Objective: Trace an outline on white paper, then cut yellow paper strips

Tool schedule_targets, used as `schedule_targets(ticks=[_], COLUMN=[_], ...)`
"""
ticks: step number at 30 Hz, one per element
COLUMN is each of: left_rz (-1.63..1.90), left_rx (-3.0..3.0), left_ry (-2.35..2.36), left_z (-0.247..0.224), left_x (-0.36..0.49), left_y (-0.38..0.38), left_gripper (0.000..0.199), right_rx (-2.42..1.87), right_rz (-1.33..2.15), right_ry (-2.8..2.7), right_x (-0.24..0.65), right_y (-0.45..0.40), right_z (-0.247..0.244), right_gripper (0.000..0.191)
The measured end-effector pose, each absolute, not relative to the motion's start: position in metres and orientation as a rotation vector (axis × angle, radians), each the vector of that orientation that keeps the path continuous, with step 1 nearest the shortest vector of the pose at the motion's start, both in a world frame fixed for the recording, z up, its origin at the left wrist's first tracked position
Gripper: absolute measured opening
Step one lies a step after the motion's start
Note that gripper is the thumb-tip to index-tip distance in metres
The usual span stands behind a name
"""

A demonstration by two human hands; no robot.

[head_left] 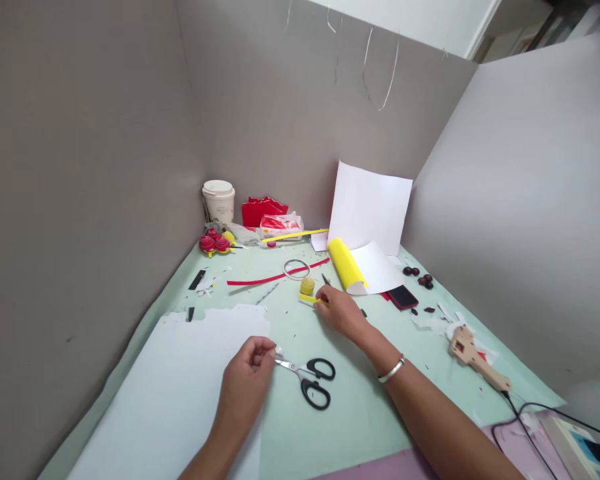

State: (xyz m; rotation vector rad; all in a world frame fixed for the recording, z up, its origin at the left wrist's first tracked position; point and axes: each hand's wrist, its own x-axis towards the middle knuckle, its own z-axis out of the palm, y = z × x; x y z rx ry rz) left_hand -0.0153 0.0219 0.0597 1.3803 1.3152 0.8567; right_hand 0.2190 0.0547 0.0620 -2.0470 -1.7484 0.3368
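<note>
My left hand (250,373) is closed in a pinch beside the tips of black-handled scissors (316,383), over the edge of a large white sheet (180,393). Something small and pale shows at its fingertips, too small to name. My right hand (337,308) reaches further out, its fingers closed on the end of a short yellow strip (307,299). Just beyond the strip lies a yellow roll (307,286). A silver ring (297,269) rests over a long red strip (260,281). A dark pointed tool (325,280) shows past my right fingers.
Yellow rolled paper (347,263) and a standing white sheet (373,207) are at the back. A cup (219,200) and red coiled pieces (215,243) stand back left. On the right lie a phone (403,297) and a glue gun (480,360) with its cord.
</note>
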Motion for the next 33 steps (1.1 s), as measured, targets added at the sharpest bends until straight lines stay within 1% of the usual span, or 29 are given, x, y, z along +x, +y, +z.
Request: schedule_targets(ticks=[2, 8, 12, 15, 17, 19, 20, 23, 25, 27, 29, 31, 33], left_rz=[0.862, 0.864, 0.869, 0.852, 0.840, 0.846, 0.855, 0.861, 0.866, 0.895, 0.925, 0.930, 0.927], left_rx=[1.384, 1.386, 1.368, 1.353, 1.341, 1.318, 1.302, 1.261, 1.226, 1.198, 1.199, 1.235, 1.275], left_ry=[1.309, 1.307, 1.286, 1.255, 1.232, 1.216, 1.206, 1.159, 1.146, 1.164, 1.191, 1.215, 1.234], left_z=[0.059, 0.059, 0.058, 0.059, 0.061, 0.063, 0.062, 0.061, 0.062, 0.064, 0.066, 0.067, 0.065], left_x=[-0.015, -0.015, -0.014, -0.014, -0.015, -0.015, -0.016, -0.016, -0.015, -0.015, -0.016, -0.017, -0.017], left_y=[0.022, 0.022, 0.022, 0.021, 0.020, 0.020, 0.020, 0.021, 0.022, 0.022, 0.021, 0.019, 0.018], left_gripper=[0.021, 0.021, 0.022, 0.022, 0.019, 0.016, 0.016, 0.022, 0.031, 0.042, 0.049, 0.048, 0.045], right_rx=[-2.032, -1.962, -1.839, -1.636, -1.365, -1.263, -1.274, -1.391, -1.451, -1.465, -1.464, -1.527, -1.733], right_rz=[0.347, 0.395, 0.544, 0.874, 1.328, 1.501, 1.509, 1.435, 1.301, 1.061, 0.781, 0.514, 0.166], right_ry=[-1.757, -1.728, -1.733, -1.770, -1.639, -1.568, -1.562, -1.596, -1.673, -1.780, -1.857, -1.890, -1.942], right_x=[0.224, 0.229, 0.217, 0.196, 0.181, 0.169, 0.164, 0.159, 0.162, 0.170, 0.182, 0.195, 0.207], right_y=[0.058, 0.063, 0.051, 0.034, 0.023, 0.014, 0.011, 0.007, 0.006, 0.011, 0.023, 0.047, 0.080], right_z=[0.062, 0.064, 0.072, 0.076, 0.076, 0.074, 0.073, 0.070, 0.072, 0.080, 0.095, 0.115, 0.134], right_gripper=[0.012, 0.013, 0.012, 0.020, 0.030, 0.033, 0.029, 0.015, 0.011, 0.009, 0.008, 0.009, 0.015])
